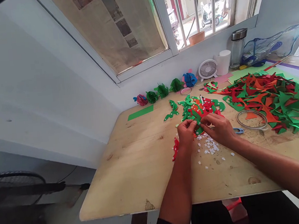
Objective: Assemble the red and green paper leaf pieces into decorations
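My left hand [185,134] and my right hand [219,129] meet over the table, fingers pinched on a green paper cut-out [197,117] between them. Behind it lies a pile of green, red and orange cut-outs [188,112] dotted with small white squares. Two similar green cut-outs [173,105] rest to the left of the pile, and a red cut-out [175,149] lies beside my left wrist. Small white paper squares [210,145] are scattered below my hands. Blue-handled scissors [238,130] show partly behind my right wrist.
A heap of paper scraps [267,97] covers the table's right side, with a roll of tape [252,119] before it. Folded paper figures [162,90], a small white fan [207,69] and a glass bottle [237,49] stand along the wall. A green strip [140,113] lies back left.
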Motion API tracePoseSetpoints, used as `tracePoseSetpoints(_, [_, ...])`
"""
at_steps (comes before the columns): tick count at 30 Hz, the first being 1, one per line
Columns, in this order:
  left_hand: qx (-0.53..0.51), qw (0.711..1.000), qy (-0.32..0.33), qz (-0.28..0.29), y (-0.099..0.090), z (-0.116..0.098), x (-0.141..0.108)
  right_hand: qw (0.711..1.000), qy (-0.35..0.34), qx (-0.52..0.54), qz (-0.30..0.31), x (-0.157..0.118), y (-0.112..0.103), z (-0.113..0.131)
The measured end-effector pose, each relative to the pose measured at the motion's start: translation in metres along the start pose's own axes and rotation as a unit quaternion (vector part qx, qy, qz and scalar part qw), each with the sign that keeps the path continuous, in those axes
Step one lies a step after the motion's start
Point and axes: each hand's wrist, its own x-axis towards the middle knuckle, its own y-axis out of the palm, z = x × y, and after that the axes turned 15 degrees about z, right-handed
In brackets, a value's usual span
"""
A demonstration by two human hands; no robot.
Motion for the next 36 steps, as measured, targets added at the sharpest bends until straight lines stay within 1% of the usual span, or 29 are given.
tracePoseSetpoints(2, [0.002,1.000,0.002,0.009,0.001,-0.001,-0.001,0.999,-0.020,-0.033,0.000,0.000,0.000,-0.001])
tracePoseSetpoints(4, [0.009,1.000,0.011,0.015,0.001,-0.002,-0.002,0.999,-0.020,-0.043,0.002,-0.001,0.001,-0.001])
tracePoseSetpoints(8, [0.025,0.999,0.023,0.023,0.000,-0.004,-0.004,0.999,-0.013,-0.031,0.012,-0.001,0.001,-0.003])
tracePoseSetpoints(12, [0.030,0.999,0.018,0.023,0.000,-0.006,-0.004,0.999,-0.019,-0.017,0.025,0.000,0.001,-0.006])
tracePoseSetpoints(17, [0.043,0.999,0.009,0.028,-0.001,-0.007,-0.005,0.998,-0.036,-0.033,0.033,0.001,0.000,-0.006])
tracePoseSetpoints(20, [0.045,0.999,0.008,0.028,-0.001,-0.006,-0.004,0.997,-0.048,-0.054,0.027,0.001,0.000,-0.005])
tracePoseSetpoints(23, [0.046,0.999,0.000,0.028,-0.003,-0.004,-0.002,0.996,-0.045,-0.070,0.019,0.001,-0.001,-0.004])
tracePoseSetpoints(26, [0.031,0.999,-0.004,0.022,-0.003,-0.003,-0.001,0.998,-0.035,-0.054,0.016,0.001,-0.001,-0.004])
tracePoseSetpoints(29, [0.009,1.000,-0.005,0.012,-0.002,-0.004,0.000,0.998,-0.039,-0.052,0.012,0.001,-0.001,-0.003])
tracePoseSetpoints(33, [-0.011,1.000,-0.004,0.003,0.000,-0.004,-0.001,0.993,-0.056,-0.106,-0.001,0.001,-0.004,0.002])
tracePoseSetpoints(36, [-0.007,1.000,-0.005,0.000,-0.001,-0.002,-0.001,0.988,-0.066,-0.139,-0.009,0.001,-0.005,0.005])
